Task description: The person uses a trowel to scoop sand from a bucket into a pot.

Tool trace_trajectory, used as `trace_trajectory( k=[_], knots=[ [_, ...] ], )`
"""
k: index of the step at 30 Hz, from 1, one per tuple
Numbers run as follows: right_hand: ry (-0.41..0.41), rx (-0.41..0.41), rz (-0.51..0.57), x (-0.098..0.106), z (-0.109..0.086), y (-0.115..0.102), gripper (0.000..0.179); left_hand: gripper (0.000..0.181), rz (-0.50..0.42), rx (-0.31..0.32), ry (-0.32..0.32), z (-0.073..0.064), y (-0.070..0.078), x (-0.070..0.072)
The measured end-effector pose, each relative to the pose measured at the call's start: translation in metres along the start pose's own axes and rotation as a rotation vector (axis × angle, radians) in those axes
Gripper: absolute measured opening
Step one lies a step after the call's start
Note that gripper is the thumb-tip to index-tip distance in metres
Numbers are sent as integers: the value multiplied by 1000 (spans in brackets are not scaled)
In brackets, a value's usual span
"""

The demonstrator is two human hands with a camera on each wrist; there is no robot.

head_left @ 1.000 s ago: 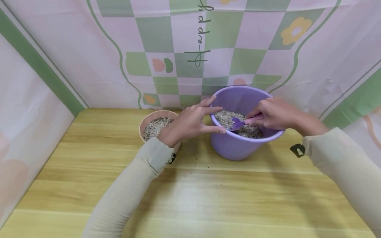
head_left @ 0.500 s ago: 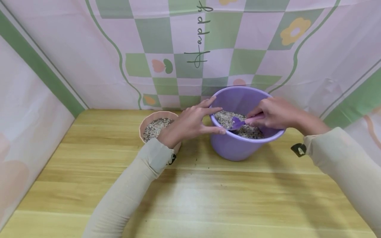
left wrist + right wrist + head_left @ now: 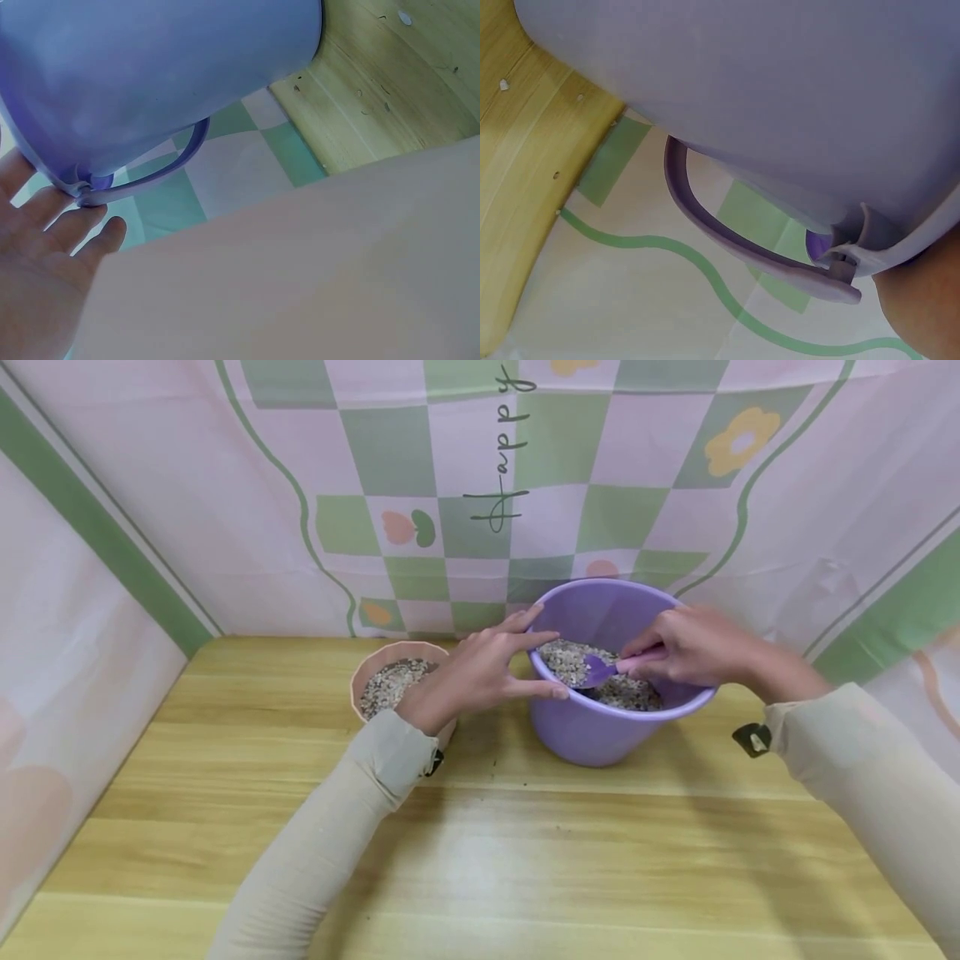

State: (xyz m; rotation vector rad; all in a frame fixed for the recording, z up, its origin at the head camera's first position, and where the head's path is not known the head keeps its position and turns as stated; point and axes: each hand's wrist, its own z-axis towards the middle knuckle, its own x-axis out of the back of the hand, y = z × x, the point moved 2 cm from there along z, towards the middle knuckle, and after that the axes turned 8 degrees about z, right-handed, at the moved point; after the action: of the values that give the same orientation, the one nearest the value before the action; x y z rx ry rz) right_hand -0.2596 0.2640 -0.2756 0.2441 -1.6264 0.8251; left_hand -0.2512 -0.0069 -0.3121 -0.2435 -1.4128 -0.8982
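Note:
My right hand (image 3: pixel 690 647) grips the pink handle of a small shovel (image 3: pixel 600 671) inside a purple bucket (image 3: pixel 592 739). The shovel's purple blade lies against the grey-white gravel (image 3: pixel 564 660) in the bucket. With fingers spread and fairly straight, my left hand (image 3: pixel 483 664) touches the bucket's left rim. Several of its fingertips show beside the handle joint in the left wrist view. Most of the right hand is hidden behind the bucket wall in the right wrist view. To the left, a pink pot (image 3: pixel 378 660) also contains gravel, partly covered by my left forearm.
The bucket stands on a wooden table (image 3: pixel 480 868) near its back edge. Directly behind hangs a checkered green and white cloth (image 3: pixel 480 468). The bucket's purple handle (image 3: pixel 727 236) hangs at its far side. A few crumbs of gravel lie on the tabletop.

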Motion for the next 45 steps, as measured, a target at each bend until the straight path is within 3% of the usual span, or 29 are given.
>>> trace_trajectory(
  k=[45],
  knots=[
    [64, 44, -19, 10, -4, -1, 16, 85, -8, 8, 5, -1, 0, 0]
  ],
)
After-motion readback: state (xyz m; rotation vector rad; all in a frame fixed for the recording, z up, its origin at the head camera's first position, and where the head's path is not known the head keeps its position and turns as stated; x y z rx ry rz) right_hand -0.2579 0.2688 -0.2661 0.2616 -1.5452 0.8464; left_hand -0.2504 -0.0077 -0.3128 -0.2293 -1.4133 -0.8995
